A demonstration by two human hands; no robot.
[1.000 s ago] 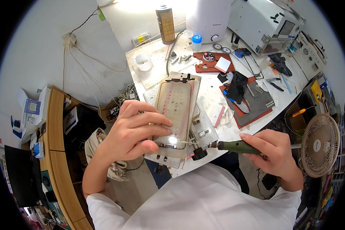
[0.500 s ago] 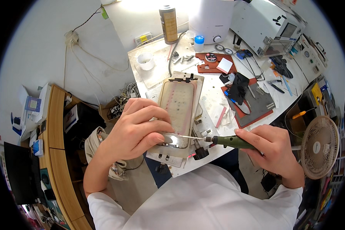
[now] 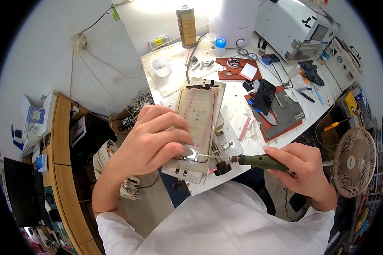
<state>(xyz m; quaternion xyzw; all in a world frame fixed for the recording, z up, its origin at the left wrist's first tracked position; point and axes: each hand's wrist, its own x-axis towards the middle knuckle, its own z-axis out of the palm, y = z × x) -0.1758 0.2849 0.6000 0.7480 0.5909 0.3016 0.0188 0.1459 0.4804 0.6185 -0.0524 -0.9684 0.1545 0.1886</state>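
Observation:
My left hand (image 3: pixel 155 140) is curled over the lower left of a translucent phone-sized panel (image 3: pixel 195 114), its fingertips partly hidden; what they grip is unclear. The panel lies on a metal fixture (image 3: pixel 183 175) with slots and black knobs. My right hand (image 3: pixel 301 168) is closed round a green pen-like power tool (image 3: pixel 261 162) with a metal nose. A thin rod or wire runs from that nose across the panel's lower end, toward my left fingers.
On the white bench (image 3: pixel 232 108) stand a spray can (image 3: pixel 186 26), white tub (image 3: pixel 160 68), white appliance (image 3: pixel 232 23) and metal machine (image 3: pixel 298 34). Mats with loose tools (image 3: pixel 276 123) lie rightward. A fan (image 3: pixel 353 161) is at right, a wooden desk (image 3: pixel 61 170) at left.
My left fingers have drawn into a tighter curl on the panel's lower end. My right hand with the tool rose slightly, then returned to about where it was.

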